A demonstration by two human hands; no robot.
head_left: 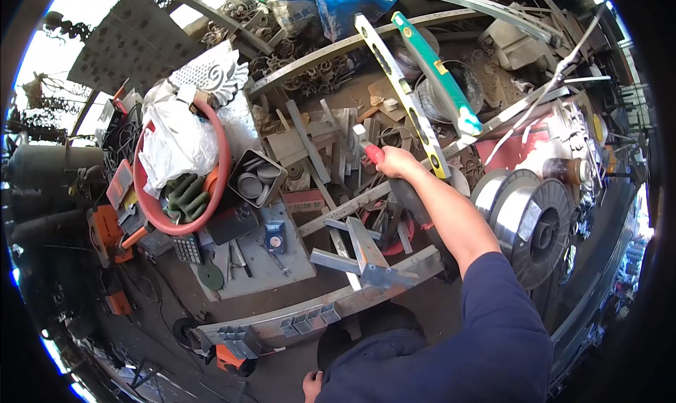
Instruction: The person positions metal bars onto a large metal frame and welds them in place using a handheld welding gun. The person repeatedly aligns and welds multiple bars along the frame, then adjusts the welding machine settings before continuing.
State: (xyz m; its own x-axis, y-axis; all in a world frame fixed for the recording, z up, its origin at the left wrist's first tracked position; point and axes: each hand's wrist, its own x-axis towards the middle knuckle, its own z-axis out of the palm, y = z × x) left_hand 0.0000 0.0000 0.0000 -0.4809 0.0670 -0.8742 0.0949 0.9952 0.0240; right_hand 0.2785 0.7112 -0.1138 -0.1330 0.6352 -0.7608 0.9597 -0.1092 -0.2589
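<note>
My right hand [398,163] reaches forward over the frame of the workbench, closed around the red handle of a tool [373,152]. The tool's pale end points away from me; its exact kind is too small to make out. Beneath and beyond it lie several loose metal offcuts [310,146]. My left hand [312,386] hangs low near the lower edge, beside my dark clothing, with its fingers mostly hidden. Two spirit levels, one yellow and white [401,90] and one green [438,76], lean across the bar just past my right hand.
Wire spools [531,227] stand right of my forearm. At left, a red basin [224,156] holds a white plastic bag and green gloves, near a metal tin [257,179] and a calculator [186,249]. Short square tubes [310,320] sit along the near steel beam [274,324], below a welded bracket [366,255].
</note>
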